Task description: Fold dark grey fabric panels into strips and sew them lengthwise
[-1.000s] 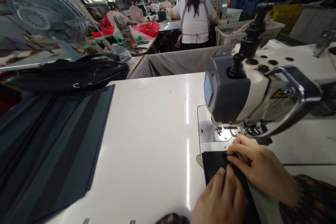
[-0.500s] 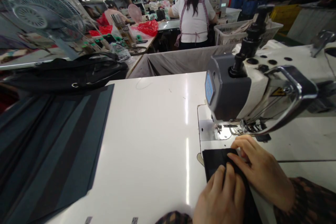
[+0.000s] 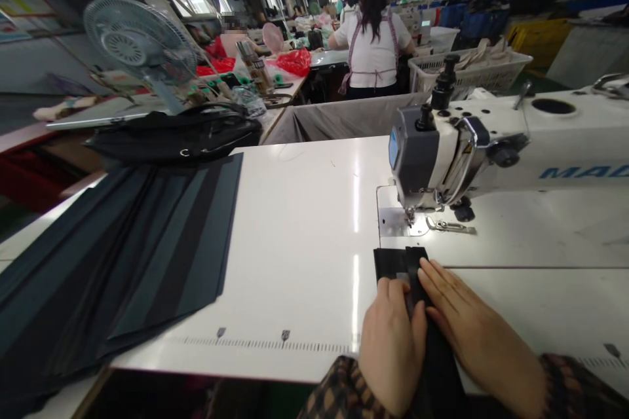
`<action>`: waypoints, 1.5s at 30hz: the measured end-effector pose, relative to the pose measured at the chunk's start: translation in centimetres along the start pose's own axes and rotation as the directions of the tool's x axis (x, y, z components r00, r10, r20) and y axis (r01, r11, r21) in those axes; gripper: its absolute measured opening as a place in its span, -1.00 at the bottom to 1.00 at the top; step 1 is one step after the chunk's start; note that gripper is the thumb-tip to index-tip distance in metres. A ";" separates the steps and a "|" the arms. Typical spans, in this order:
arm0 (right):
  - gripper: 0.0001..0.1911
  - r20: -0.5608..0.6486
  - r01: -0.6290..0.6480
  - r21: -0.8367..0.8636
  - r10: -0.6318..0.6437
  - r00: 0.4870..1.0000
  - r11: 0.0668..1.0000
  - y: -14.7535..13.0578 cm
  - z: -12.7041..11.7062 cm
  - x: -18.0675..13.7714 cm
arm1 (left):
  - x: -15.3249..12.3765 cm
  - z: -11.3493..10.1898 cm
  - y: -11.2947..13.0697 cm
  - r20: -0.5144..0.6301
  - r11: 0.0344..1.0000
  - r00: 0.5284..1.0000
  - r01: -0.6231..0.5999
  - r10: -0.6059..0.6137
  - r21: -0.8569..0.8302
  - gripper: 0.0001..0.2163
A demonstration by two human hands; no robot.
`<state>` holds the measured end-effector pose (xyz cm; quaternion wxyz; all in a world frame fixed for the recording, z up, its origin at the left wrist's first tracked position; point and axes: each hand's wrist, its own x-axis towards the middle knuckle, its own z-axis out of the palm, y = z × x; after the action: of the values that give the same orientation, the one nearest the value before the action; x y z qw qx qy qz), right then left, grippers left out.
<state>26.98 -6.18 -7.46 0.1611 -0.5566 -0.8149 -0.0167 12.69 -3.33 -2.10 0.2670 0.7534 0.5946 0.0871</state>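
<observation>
flat black fabric; glossy tabletop beneath

Left sleeve: long, loose, near-black cloth, tan-brown diamond-like checks. Right sleeve: matching dark cloth, brownish patches, gathered cuff at wrist, fabric fuller behind it. Hands bare below cuffs.

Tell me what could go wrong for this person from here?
Layers of the black fabric could slip out of line if the left hand or right hand resting on it shifts.

The needle area of the sewing machine lies just beyond the fabric, so a straying hand might get hurt.
</observation>
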 end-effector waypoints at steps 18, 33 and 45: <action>-0.54 -0.034 0.078 0.015 -0.078 0.996 0.997 0.6 0.4 0.1 | 0.5 1.5 0.8 -0.186 0.992 0.982 0.058 -0.038 0.108 -0.85; -0.48 0.034 0.168 -0.047 -0.166 0.986 0.985 0.9 -0.5 0.6 | -0.1 1.3 -0.5 -0.234 0.983 0.970 -0.104 0.067 -0.148 -0.90; -0.47 0.009 0.099 -0.037 -0.099 0.995 0.994 0.4 -0.5 0.6 | -1.4 2.0 0.8 -0.105 0.928 0.994 0.001 0.041 0.373 -0.60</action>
<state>27.29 -5.56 -6.84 0.1468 -0.5183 -0.8417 -0.0378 13.86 -5.39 -3.12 0.0851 0.7903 0.6065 0.0173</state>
